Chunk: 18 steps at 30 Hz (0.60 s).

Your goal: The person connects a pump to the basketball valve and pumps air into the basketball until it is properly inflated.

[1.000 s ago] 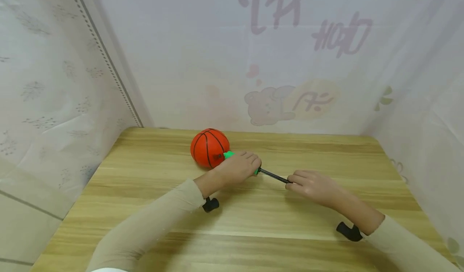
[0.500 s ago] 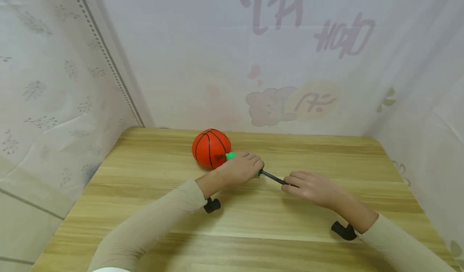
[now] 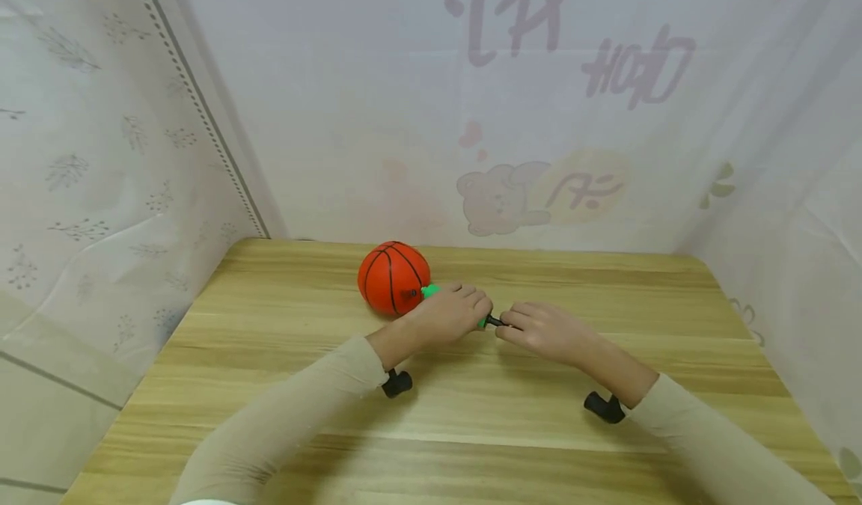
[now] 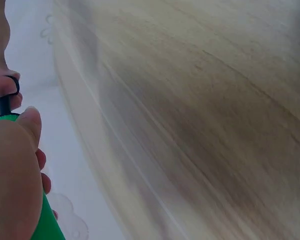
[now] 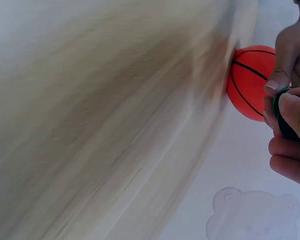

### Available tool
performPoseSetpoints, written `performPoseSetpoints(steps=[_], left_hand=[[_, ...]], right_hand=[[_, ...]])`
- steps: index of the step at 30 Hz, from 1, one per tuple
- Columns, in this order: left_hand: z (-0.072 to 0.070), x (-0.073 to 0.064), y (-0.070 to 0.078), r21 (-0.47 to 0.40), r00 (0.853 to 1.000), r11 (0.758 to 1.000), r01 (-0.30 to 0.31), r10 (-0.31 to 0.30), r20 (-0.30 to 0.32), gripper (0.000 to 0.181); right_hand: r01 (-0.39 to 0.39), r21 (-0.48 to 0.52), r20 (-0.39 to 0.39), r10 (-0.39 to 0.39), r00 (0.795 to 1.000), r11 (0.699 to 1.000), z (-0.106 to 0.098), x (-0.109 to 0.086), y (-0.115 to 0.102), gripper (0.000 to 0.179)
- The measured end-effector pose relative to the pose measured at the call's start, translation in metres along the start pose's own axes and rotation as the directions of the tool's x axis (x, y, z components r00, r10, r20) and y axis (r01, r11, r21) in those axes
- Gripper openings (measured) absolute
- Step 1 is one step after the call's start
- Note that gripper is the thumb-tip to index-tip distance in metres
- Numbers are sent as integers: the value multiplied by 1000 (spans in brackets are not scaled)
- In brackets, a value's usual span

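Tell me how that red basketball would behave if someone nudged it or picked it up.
The red basketball would probably roll if nudged, being rounded on a flat tabletop, though the green pump at its side might hinder it. It may give a little when gripped, since its outline looks slightly squat in the head view.

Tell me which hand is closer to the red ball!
Left. The left hand grips the green pump beside the red ball; the right hand is farther off, holding the pump's black rod.
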State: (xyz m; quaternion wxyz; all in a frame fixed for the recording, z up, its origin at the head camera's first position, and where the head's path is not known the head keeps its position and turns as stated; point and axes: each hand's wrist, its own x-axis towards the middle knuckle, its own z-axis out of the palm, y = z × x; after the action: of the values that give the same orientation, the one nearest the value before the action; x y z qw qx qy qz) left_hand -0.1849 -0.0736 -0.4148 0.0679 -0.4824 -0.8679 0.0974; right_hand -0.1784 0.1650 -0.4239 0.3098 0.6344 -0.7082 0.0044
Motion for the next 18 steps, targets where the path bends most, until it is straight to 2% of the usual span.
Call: performPoseSetpoints(steps=[5,10,14,18], left_hand=[[2,-1,0,14,1000,1000,-4,4,16,27],[2,-4,-4,36,1000,999,-10,10,10,27],[1,-5,-7,-4,1000,1000,-12,12,18,27],[0,-5,-9,-36,1000,999,-10,10,11,26]], right_hand=[[27,26,-24,-27,999,999,-11,-18,-6,39],[20,36,5,-21,1000,999,-29,-39,-14,40],[13,14,48,-14,999,1000,-37,-51,-18,43],[6,-11,48,-6,999,1000,-39,-56,-17,43]])
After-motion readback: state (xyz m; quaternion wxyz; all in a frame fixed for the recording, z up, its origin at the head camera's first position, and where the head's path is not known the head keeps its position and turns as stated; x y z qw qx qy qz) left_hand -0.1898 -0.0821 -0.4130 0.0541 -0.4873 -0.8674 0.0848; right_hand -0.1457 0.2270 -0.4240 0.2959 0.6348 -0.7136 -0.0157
